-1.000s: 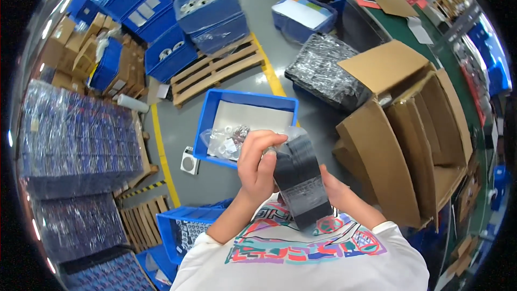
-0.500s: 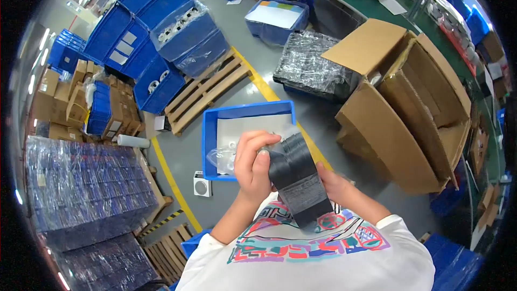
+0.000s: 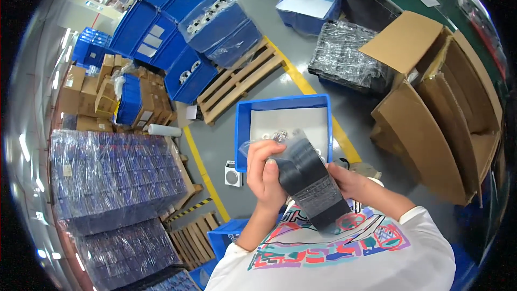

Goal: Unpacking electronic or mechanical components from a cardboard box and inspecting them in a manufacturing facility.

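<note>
Between my hands is a dark, shiny block-like bundle [image 3: 309,175] with a greyer patch across its middle. It tilts in front of my shirt. My left hand [image 3: 265,177] is closed on its left side, fingers bent over the upper end, with clear plastic film [image 3: 245,149] poking out beside them. My right hand [image 3: 353,182] grips the opposite side, its fingers mostly hidden behind the bundle. Just beyond stands a blue bin [image 3: 283,100] with a pale sheet inside. Small shiny parts [image 3: 279,135] and a few white rings lie on that sheet, partly hidden by my hands.
An open cardboard box [image 3: 414,134] stands at the right, beside a film-wrapped black stack [image 3: 344,54]. A wooden pallet [image 3: 242,81] with blue crates is at the far left. Wrapped stacks [image 3: 118,175] fill the left side. A small white box [image 3: 232,175] sits on the floor.
The whole view has shifted, so surroundings sit further right. Both hands keep hold of the dark bundle. The clear film is now closer to my left fingers, and shiny parts show in the bin.
</note>
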A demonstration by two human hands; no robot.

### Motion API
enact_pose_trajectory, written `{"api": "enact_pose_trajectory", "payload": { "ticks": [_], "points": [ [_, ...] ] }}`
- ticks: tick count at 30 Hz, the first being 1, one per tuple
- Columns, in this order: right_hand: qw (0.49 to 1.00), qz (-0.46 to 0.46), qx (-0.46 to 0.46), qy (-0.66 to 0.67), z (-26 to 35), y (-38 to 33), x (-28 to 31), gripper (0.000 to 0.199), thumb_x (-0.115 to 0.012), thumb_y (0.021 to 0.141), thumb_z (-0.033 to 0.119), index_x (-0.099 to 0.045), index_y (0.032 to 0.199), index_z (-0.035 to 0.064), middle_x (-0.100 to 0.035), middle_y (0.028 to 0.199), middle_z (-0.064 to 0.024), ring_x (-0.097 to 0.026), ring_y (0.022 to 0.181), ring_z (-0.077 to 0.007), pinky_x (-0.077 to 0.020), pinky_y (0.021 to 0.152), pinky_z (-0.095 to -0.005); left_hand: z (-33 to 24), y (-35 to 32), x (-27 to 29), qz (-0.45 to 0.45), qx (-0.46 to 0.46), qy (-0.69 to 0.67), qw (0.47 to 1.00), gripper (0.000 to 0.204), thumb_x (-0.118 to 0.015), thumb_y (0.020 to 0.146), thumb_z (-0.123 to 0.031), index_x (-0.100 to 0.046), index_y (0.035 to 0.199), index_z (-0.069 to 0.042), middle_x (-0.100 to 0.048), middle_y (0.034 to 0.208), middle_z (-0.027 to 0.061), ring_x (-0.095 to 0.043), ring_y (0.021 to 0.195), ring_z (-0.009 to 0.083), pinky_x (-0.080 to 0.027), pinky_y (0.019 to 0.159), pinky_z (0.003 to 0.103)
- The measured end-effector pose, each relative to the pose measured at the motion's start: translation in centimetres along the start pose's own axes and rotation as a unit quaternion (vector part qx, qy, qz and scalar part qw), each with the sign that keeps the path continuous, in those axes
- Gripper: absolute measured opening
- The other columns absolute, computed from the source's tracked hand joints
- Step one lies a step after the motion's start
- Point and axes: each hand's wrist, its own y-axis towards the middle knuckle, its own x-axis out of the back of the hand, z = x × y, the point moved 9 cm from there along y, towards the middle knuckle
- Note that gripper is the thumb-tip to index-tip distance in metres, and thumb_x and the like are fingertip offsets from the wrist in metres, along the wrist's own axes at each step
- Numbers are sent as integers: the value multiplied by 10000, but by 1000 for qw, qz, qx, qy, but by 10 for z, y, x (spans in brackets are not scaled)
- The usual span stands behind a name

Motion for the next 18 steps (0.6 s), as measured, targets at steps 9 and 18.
{"api": "enact_pose_trajectory", "payload": {
  "ticks": [9, 18],
  "points": [
    [1000, -14, -27, 0, -1, -6, 10, 802, -460, 842, 615, -329, 1369, 25, -456, 1330, -162, -479, 1202, -262, -394, 1001, -402, 5, -2, -8, -10, 36, -31, 999, 321, -410, 901, -297, -516, 812, -8, -508, 903, 120, -486, 880, 207, -372, 836, 315],
    [983, -107, 134, 71, 0, -62, 35, 752, -468, 852, 597, -361, 1359, 52, -481, 1319, -126, -512, 1162, -233, -402, 985, -404, 0, 10, -103, 159, 52, -143, 976, 309, -425, 884, -306, -503, 768, -30, -532, 926, 117, -476, 887, 201, -357, 840, 314]
  ]
}}
